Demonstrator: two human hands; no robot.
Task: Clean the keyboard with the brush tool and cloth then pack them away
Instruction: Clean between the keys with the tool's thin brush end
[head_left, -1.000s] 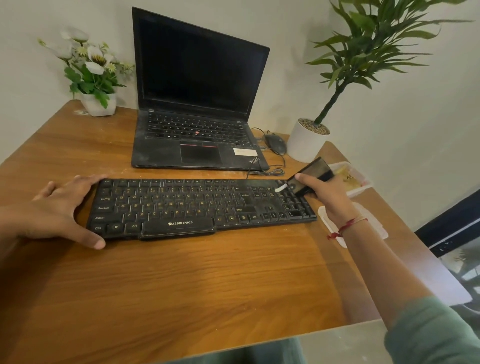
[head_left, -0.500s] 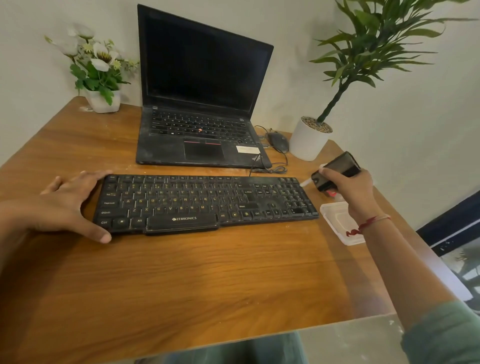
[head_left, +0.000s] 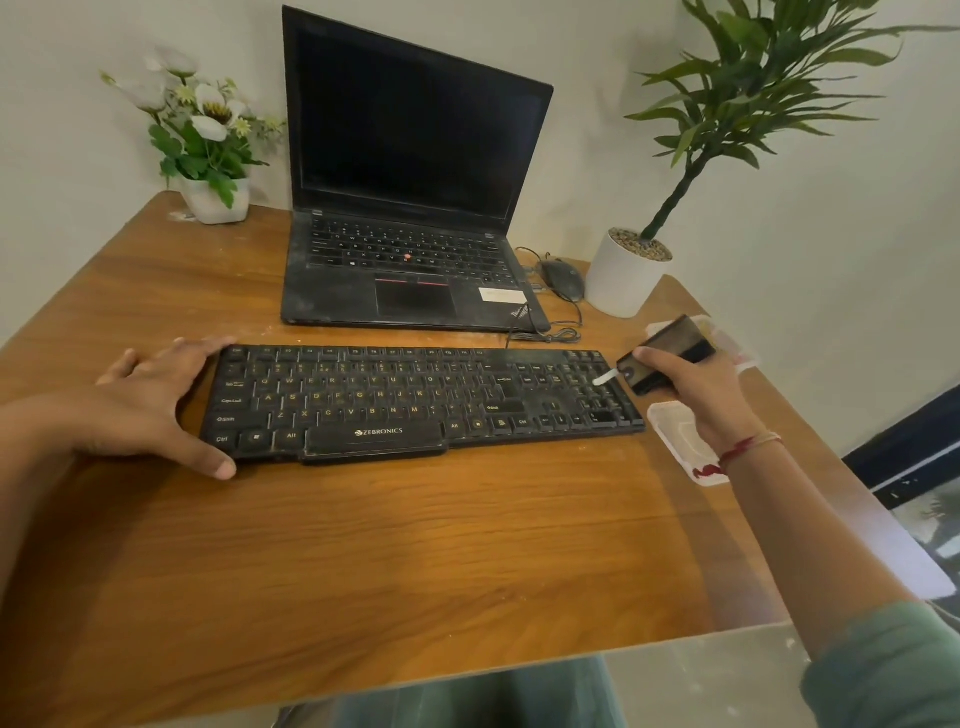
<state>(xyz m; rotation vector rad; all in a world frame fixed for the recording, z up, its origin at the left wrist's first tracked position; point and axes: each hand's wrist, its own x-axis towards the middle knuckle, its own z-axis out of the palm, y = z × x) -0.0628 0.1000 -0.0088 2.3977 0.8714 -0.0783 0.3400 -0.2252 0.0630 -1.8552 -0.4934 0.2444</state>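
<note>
We see the long black dusty keyboard (head_left: 423, 400) lying flat across the middle of the brown wood-grain table (head_left: 415, 545), just in front of the open black laptop (head_left: 410, 208). Our right hand (head_left: 696, 389) is closed around the black boxy brush tool (head_left: 662, 356), whose small white tip (head_left: 604, 378) touches the keys at the keyboard's right end. Our left hand (head_left: 156, 400) lies open and spread, fingers on the keyboard's left edge, thumb at its front corner. Beneath our right wrist sits a clear plastic lid (head_left: 680, 441). Behind it, a black mouse (head_left: 561, 278) rests beside a white pot holding a green plant (head_left: 631, 275). A white flower pot (head_left: 215, 200) stands at the far left corner.
</note>
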